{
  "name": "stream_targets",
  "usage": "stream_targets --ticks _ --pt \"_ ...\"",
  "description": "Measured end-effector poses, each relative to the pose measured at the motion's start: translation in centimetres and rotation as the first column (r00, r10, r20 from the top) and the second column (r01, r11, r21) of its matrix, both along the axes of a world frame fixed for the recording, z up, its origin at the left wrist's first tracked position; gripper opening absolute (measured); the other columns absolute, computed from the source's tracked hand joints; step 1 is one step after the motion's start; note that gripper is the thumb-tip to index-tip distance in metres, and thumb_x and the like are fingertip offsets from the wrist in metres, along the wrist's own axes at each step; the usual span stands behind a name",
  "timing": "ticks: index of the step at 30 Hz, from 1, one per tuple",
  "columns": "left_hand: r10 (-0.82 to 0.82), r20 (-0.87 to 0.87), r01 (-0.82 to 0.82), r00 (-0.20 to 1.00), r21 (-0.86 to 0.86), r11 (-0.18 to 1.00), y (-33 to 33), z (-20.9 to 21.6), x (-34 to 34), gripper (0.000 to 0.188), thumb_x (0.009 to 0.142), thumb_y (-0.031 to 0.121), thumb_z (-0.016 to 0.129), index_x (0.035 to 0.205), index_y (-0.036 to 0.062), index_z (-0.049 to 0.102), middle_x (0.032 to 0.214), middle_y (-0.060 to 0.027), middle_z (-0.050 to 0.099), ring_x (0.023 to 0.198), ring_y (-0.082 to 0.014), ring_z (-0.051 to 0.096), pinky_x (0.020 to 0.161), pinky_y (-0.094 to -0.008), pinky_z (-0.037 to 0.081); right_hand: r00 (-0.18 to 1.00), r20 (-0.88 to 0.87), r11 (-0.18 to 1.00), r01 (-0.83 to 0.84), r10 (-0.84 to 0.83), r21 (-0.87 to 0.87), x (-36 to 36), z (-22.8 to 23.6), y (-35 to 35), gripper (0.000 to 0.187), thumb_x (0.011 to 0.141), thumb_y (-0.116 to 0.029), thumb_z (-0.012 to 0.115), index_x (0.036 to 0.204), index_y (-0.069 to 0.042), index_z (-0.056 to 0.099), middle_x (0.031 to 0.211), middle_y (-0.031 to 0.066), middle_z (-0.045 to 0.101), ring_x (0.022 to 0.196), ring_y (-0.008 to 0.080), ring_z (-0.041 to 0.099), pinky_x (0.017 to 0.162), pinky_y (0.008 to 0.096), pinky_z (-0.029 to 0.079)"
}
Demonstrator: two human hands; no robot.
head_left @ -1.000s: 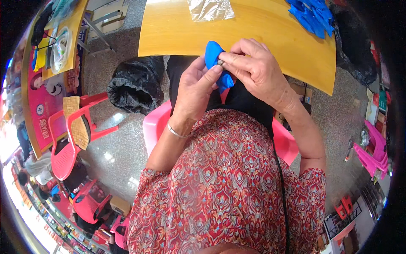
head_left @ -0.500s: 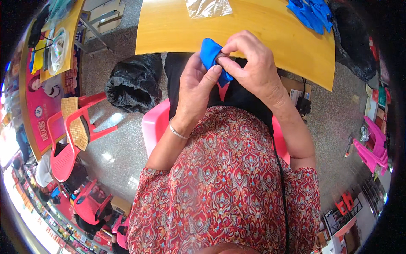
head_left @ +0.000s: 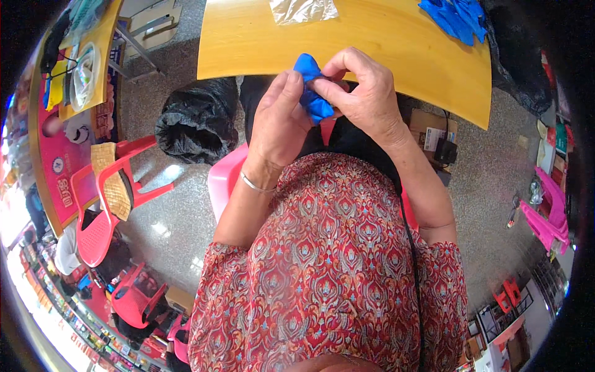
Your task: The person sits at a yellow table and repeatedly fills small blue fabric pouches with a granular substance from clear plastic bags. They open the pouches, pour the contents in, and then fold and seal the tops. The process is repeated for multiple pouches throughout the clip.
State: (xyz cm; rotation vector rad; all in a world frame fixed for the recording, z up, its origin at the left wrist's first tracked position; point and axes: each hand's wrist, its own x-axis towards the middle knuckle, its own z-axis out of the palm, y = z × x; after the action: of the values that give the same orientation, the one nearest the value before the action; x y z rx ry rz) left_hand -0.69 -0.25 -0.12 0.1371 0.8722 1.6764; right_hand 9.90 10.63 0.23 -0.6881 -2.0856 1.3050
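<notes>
A small blue piece of soft material [head_left: 312, 87] is pinched between both hands, just in front of the near edge of a yellow wooden table [head_left: 384, 43]. My left hand [head_left: 279, 121] grips it from the left and below, with a silver bracelet on the wrist. My right hand [head_left: 365, 96] closes over it from the right, fingertips pressing its top. Part of the blue piece is hidden under my fingers.
A pile of the same blue pieces [head_left: 455, 15] lies at the table's far right, and a clear plastic bag [head_left: 302, 9] at its far edge. A black sack [head_left: 195, 121] sits on the floor at left, beside red plastic chairs [head_left: 102, 204]. I sit on a pink stool [head_left: 226, 177].
Both hands stay on the blue piece and have shifted slightly up toward the table edge, with the fingers working it; the piece now shows more above my left thumb.
</notes>
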Motion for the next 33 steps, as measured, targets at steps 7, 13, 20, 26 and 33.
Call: stream_targets --ticks 7,13,20,26,33 --pt "0.07 0.251 -0.086 0.965 0.052 0.995 0.3 -0.6 -0.1 0.029 0.092 0.025 0.056 0.111 0.0024 0.051 0.104 -0.01 0.058 0.096 -0.0209 0.057 0.088 -0.0361 0.046 0.991 -0.123 0.955 -0.08 0.047 -0.287 1.7 -0.5 -0.4 0.025 0.075 -0.016 0.078 0.087 0.0 0.063 0.081 0.0043 0.066 0.079 0.0095 0.062 0.074 0.0255 0.051" --pt "0.107 0.362 -0.178 0.926 0.17 0.969 0.4 -1.4 0.3 0.036 0.092 0.024 0.055 0.119 0.0002 0.05 0.118 -0.0145 0.056 0.113 -0.0276 0.05 0.102 -0.042 0.036 0.99 -0.143 0.886 -0.083 0.019 -0.457 2.0 -0.6 -1.6 0.024 0.077 -0.012 0.074 0.094 -0.001 0.061 0.084 0.0049 0.065 0.079 0.0095 0.062 0.074 0.0248 0.05" --pt "0.15 0.151 -0.181 0.977 0.215 0.96 0.6 -0.9 0.5 0.039 0.091 0.024 0.058 0.121 0.0016 0.048 0.12 -0.0159 0.055 0.113 -0.0255 0.05 0.101 -0.0415 0.036 0.993 -0.07 0.977 0.075 -0.091 -0.198 1.6 -0.3 -2.5 0.023 0.075 -0.002 0.07 0.096 -0.002 0.061 0.086 0.0078 0.065 0.078 0.0157 0.064 0.073 0.0278 0.051" --pt "0.103 0.036 -0.106 0.994 0.092 0.99 0.0 0.1 0.6 0.032 0.088 0.012 0.06 0.116 0.0002 0.05 0.114 -0.0174 0.058 0.105 -0.0243 0.056 0.092 -0.0378 0.045 0.988 -0.151 0.882 0.063 0.009 0.467 1.8 1.9 -2.4 0.02 0.069 0.004 0.066 0.087 -0.004 0.062 0.084 0.0102 0.06 0.078 0.0291 0.059 0.067 0.0353 0.049" --pt "0.317 -0.271 -0.318 0.909 0.04 0.947 0.9 0.9 1.4 0.034 0.084 -0.004 0.049 0.117 -0.0038 0.04 0.104 -0.0168 0.057 0.085 -0.0266 0.064 0.077 -0.0344 0.053 0.983 -0.167 0.872 0.013 0.079 0.49 1.9 1.1 -2.6 0.021 0.067 0.006 0.067 0.084 -0.006 0.064 0.085 0.0084 0.06 0.075 0.0264 0.06 0.065 0.0337 0.049"
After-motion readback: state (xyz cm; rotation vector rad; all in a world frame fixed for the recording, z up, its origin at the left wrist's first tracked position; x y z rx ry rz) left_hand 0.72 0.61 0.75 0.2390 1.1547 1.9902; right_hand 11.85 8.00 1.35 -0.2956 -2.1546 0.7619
